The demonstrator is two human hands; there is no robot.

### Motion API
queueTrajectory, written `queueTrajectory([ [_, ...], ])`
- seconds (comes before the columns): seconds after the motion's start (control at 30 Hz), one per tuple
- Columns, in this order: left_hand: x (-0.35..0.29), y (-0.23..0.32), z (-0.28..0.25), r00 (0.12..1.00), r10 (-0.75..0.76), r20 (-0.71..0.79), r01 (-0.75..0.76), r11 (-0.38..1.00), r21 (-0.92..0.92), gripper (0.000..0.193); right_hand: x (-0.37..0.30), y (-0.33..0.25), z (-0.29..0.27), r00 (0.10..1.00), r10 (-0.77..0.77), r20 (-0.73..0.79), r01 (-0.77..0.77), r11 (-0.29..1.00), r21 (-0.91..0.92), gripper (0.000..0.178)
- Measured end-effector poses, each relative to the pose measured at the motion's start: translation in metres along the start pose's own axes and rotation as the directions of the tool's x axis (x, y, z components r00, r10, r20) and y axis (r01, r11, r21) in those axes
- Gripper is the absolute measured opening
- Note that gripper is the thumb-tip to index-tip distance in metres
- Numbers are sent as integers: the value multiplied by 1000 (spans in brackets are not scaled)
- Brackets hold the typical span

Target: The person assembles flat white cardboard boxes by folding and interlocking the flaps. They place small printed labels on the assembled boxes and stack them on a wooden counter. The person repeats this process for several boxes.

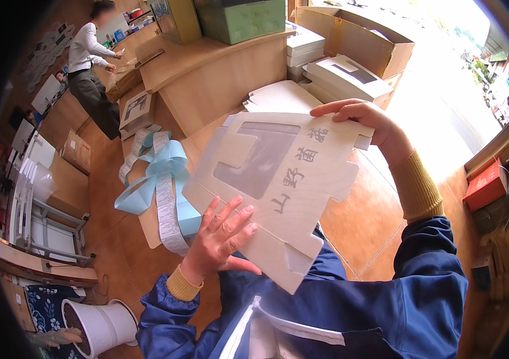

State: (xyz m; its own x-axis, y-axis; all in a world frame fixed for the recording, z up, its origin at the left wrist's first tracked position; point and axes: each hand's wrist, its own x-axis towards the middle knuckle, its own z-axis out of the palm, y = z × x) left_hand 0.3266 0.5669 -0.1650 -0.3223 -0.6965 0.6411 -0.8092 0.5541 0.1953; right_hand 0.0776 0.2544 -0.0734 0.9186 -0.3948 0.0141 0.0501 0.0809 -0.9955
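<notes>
A flat, partly folded white cardboard box [306, 206] with a clear window and dark printed characters is held tilted in front of my body. My right hand [369, 122] grips its far right corner, fingers over the top edge. My left hand [221, 237] rests against the near left side, its fingers spread and stretched over the board, the thumb pointing right along the near flap. Side flaps stick out at the right and near edges. Beside the left hand, a long loose strip of printed labels on light-blue backing [173, 158] lies in loops on the table.
Flat white box blanks [283, 96] lie on the table behind. Stacked white boxes [350, 76] and a big open brown carton [350, 31] stand at the far right. A green crate [242, 21] tops the wooden counter [224, 72]. Far left, another person [90, 66] stands. A white plant pot [104, 326] sits near left.
</notes>
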Motion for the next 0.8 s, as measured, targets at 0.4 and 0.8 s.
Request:
queueTrajectory([
  [0.4,15,-32,-47,514,-811,-278,271,461,-845,29,21,21,75,938,-304,-165,251,927,-278,35],
  [0.8,-21,-45,-12,496,-838,-227,416,460,-784,36,48,72,96,868,-231,-440,114,954,-276,39],
])
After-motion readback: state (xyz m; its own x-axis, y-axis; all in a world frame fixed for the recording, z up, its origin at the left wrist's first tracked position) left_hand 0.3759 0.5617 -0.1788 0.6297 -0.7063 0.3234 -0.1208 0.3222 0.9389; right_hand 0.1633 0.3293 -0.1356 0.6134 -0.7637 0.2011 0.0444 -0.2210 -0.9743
